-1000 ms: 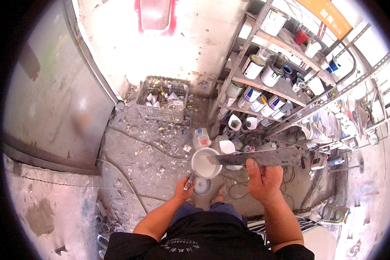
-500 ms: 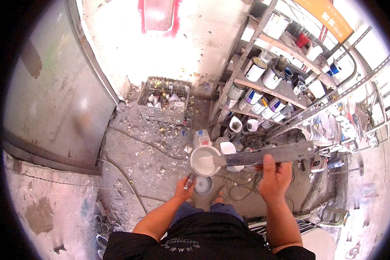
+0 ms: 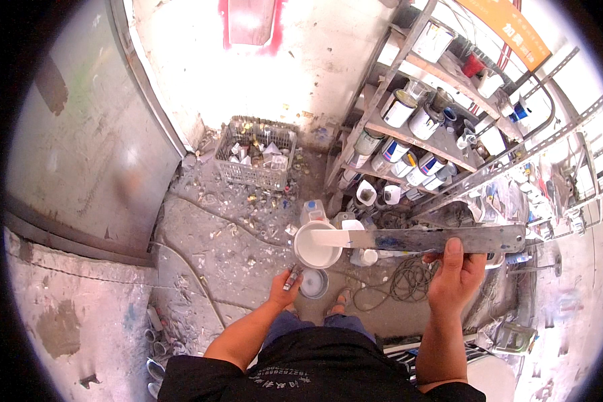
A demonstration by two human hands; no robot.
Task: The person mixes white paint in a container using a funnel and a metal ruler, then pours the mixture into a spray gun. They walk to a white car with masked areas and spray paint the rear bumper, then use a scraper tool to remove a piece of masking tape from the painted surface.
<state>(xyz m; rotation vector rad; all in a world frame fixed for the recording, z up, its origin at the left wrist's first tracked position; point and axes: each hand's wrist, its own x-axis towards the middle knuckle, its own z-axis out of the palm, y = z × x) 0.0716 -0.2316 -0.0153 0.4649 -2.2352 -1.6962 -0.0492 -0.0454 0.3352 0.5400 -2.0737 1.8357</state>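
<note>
My left hand [image 3: 284, 289] grips a short metal handle [image 3: 291, 281] just below and left of a white cup [image 3: 317, 254] with pale liquid in it. My right hand [image 3: 455, 281] holds a long, flat, stained metal strip [image 3: 409, 240] from below, thumb on its face. The strip's white-coated left end reaches over the cup. A round grey container [image 3: 313, 288] is lower down, between the cup and my feet.
A shelving rack [image 3: 435, 134] with paint cans stands ahead right, a crate of scraps [image 3: 248, 173] against the wall. Plastic jugs [image 3: 311, 211], coiled hose [image 3: 409, 281] and debris lie on the floor. A metal door [image 3: 94, 147] is at left.
My right hand has moved to the right with the strip, drawing its white-coated end farther out of the cup. The left hand stays almost in place.
</note>
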